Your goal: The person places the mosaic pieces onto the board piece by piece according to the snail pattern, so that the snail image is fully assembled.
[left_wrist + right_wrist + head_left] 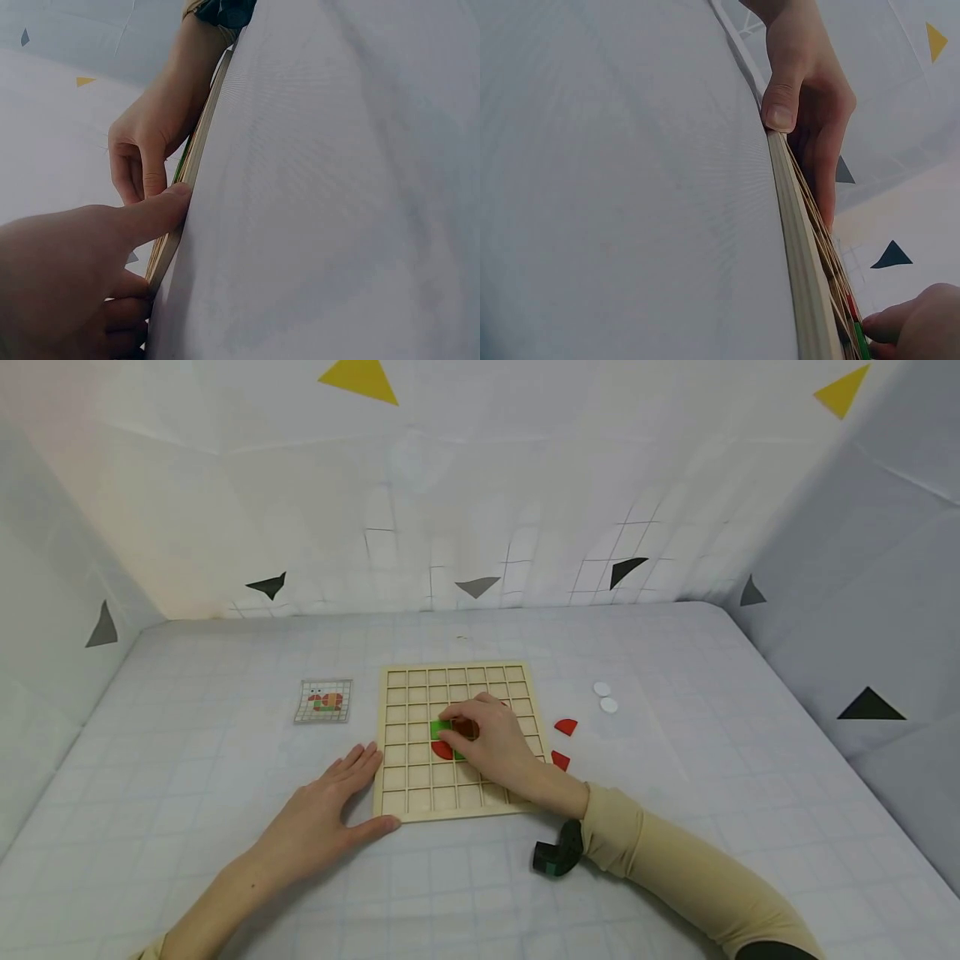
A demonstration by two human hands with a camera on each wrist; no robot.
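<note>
A pale wooden grid board (396, 777) lies on the table. My left hand (315, 818) steadies its near left corner, thumb along the front edge and the other fingers, extended, against the left side. Over the board's middle, the thumb and index finger of my right hand (498, 739) pinch a green square tile (438, 730) at the grid. A red quarter-circle tile (442, 750) sits just below it, beside another green tile (459, 756) mostly covered by the hand. The right wrist view shows the right fingertips at the green tile (862, 343) on the board's top.
Left of the board lies a small pattern card (323, 701) with a red, orange and green figure. On the right are a red quarter-circle (566, 727), another red piece (560, 760) and two white discs (608, 704). A dark wrist device (558, 853) hangs under the right sleeve.
</note>
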